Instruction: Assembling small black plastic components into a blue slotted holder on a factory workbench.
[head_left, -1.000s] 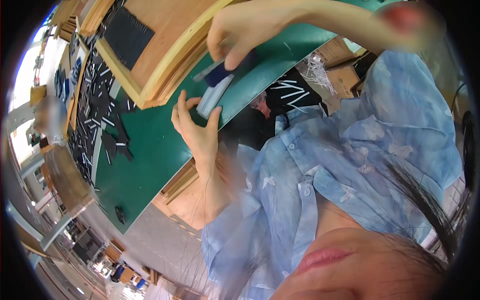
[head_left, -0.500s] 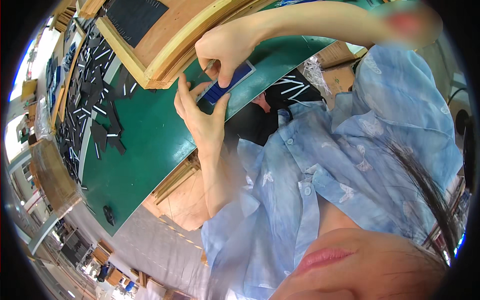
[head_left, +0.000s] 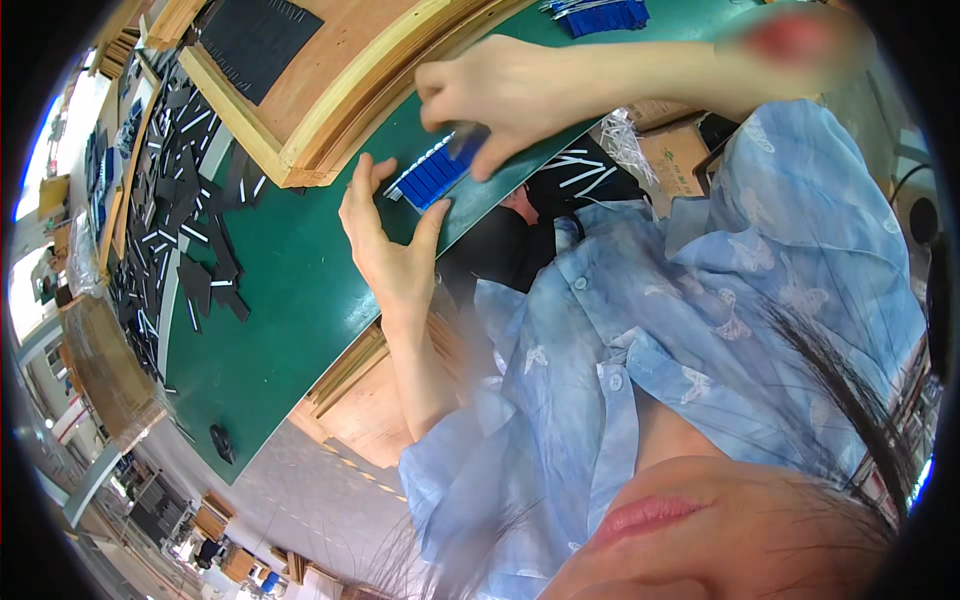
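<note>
A row of blue rectangular pieces (head_left: pixel 428 180) with a silvery-white edge lies on the green table (head_left: pixel 290 270), slanting up to the right. Around its lower left end is my left hand (head_left: pixel 392 225), thumb and fingers spread apart. The thumb tip rests by the near corner and the fingertips are by the far one. Over the row's upper right end hovers my right hand (head_left: pixel 500 95), blurred by motion. A dark bluish smear (head_left: pixel 466 143) shows under its fingers; I cannot tell whether it is held.
Beyond my hands stands a wooden frame (head_left: pixel 350 115) with a black sheet (head_left: pixel 260 45). Many black pieces with white strips (head_left: pixel 185 200) are heaped at the left. Another bundle of blue pieces (head_left: pixel 600 18) lies at the top. A small black object (head_left: pixel 221 442) sits near the table's left corner.
My right hand has lifted off the blue row and moved up and right, its thumb away from the pieces. More of the row shows. My left hand has shifted slightly left.
</note>
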